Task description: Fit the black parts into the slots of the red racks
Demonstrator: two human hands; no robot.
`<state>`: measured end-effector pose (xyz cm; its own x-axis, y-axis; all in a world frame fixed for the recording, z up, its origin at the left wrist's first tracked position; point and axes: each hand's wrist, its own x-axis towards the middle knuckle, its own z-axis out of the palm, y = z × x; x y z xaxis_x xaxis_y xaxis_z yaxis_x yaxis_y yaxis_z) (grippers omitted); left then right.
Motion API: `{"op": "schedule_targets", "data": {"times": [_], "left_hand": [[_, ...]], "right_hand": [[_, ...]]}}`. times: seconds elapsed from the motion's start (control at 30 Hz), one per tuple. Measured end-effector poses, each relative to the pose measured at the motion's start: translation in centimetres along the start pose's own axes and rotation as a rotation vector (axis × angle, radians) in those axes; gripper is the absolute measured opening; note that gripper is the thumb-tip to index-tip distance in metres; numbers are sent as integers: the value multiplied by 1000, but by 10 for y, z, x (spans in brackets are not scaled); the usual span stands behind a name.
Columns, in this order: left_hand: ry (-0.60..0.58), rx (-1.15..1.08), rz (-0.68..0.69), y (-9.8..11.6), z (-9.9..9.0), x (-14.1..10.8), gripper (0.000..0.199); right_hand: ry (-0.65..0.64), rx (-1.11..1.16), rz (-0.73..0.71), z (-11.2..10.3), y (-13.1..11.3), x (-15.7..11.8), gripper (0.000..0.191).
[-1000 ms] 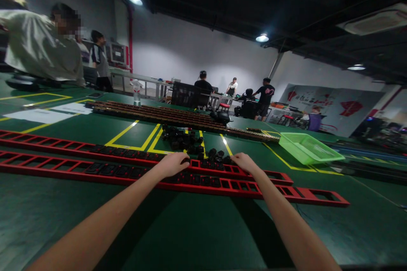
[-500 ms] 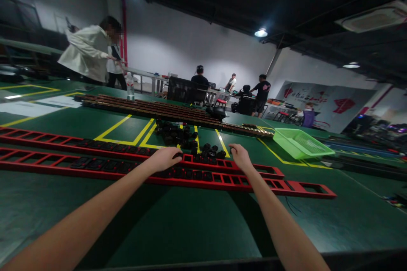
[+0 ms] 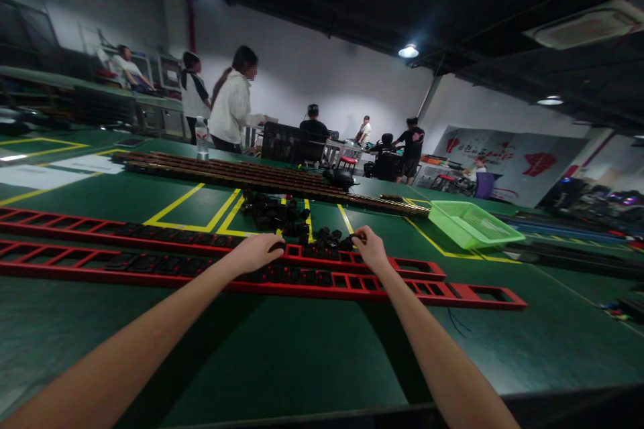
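Two red frames point(image 3: 496, 295) are lying lengthwise. One white-topped person point(image 3: 231, 107) is now standing, no longer leaning. One green basket point(image 3: 473, 228) is sitting rightward. Left hand point(image 3: 255, 252) is hovering at the rear frame, grip unclear; right hand point(image 3: 373, 251) is now touching the heaped black parts point(image 3: 274, 212) behind the frames, grip unclear, count uncertain.

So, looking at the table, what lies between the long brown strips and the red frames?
A pile of small black parts, on green tabletop marked with yellow lines; the head view shows it.
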<state>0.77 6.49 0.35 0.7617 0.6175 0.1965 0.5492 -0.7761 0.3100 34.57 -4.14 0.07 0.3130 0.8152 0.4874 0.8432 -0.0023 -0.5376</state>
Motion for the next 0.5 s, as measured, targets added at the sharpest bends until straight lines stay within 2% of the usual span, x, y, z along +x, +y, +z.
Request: {"op": "schedule_targets", "data": {"times": [0.17, 0.5], "left_hand": [[9, -1, 6, 2, -2, -1, 38], [9, 4, 12, 2, -2, -2, 38]], "right_hand": [[-4, 32, -16, 1, -1, 0, 20], [-6, 38, -35, 2, -4, -1, 17]]}}
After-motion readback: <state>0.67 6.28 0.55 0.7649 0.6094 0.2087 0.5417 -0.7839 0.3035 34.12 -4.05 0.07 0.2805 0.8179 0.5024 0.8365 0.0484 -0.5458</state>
